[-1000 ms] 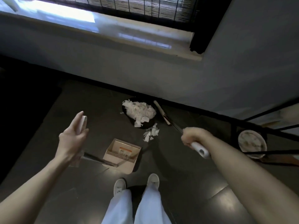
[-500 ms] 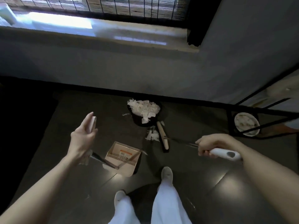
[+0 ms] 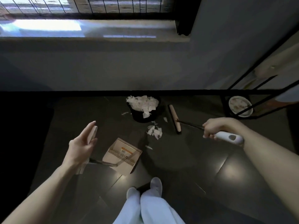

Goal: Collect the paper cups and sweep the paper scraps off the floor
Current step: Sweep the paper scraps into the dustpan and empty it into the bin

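Nearest are the person's two legs in pale trousers and light shoes (image 3: 156,185), standing on the dark tiled floor (image 3: 186,167). On the left, the left hand (image 3: 80,147) has its fingers nearly straight, with the thumb holding the pale upper end of the dustpan handle (image 3: 93,134) against them. From under that hand a thin rod slopes down to the dustpan (image 3: 123,153), a pale tray with a row of comb teeth and a label, sitting on the floor just ahead of the feet.

On the right, the right hand (image 3: 210,130) is closed in a fist round the white grip of the broom (image 3: 226,138). The broom's dark shaft runs left to its wooden head (image 3: 175,118), which rests on the floor.

Between the dustpan and the broom head lies a small heap of white paper scraps (image 3: 154,131), with a few single bits scattered near it. Just beyond stands a black bin (image 3: 144,116), heaped with more torn paper (image 3: 142,102).

Farther right, a round pale cup (image 3: 240,105) sits under a black metal frame (image 3: 258,101). Behind everything are the grey wall and a bright windowsill (image 3: 97,31).
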Action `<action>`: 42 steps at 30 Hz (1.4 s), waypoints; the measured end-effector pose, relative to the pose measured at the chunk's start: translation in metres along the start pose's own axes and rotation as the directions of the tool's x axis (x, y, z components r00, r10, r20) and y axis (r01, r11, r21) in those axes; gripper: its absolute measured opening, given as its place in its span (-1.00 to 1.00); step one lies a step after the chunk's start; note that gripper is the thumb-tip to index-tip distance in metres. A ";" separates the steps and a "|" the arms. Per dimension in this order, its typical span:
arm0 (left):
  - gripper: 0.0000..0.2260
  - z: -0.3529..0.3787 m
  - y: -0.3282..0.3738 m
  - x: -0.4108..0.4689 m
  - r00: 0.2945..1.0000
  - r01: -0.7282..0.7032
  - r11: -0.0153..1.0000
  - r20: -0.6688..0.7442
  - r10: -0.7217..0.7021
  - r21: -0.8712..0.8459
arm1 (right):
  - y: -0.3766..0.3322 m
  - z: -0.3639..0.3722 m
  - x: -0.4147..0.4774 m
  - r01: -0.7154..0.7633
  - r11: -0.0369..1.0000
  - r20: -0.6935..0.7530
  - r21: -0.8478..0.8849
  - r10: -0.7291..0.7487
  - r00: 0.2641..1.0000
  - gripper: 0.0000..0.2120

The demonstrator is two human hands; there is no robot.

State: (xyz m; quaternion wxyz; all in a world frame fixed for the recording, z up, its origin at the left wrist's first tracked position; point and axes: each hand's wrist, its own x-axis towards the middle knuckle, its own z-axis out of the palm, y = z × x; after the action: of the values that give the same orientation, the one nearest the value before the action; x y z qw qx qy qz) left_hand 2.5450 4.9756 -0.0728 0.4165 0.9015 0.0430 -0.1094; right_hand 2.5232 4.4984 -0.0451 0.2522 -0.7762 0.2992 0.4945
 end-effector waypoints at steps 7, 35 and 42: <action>-0.39 0.000 -0.016 -0.026 0.988 -0.049 0.999 0.147 0.051 -0.021 | -0.015 0.082 0.030 -0.031 0.985 0.151 0.172 0.005 0.989 -0.59; -0.39 0.022 -0.026 -0.043 0.978 -0.152 0.977 0.119 0.170 -0.147 | -0.048 0.226 -0.025 -0.009 0.968 0.147 0.253 -0.029 0.989 -0.51; -0.40 0.019 -0.028 -0.025 0.975 -0.164 0.978 0.127 0.180 -0.130 | -0.047 0.257 -0.075 0.033 0.999 0.206 0.005 -0.033 0.978 -0.26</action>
State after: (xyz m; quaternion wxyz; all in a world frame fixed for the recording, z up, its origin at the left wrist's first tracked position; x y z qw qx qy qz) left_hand 2.5133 4.9791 -0.0999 0.4791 0.8658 -0.0579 -0.1322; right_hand 2.3736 4.7238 -0.0706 0.2905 -0.7255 0.2589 0.5676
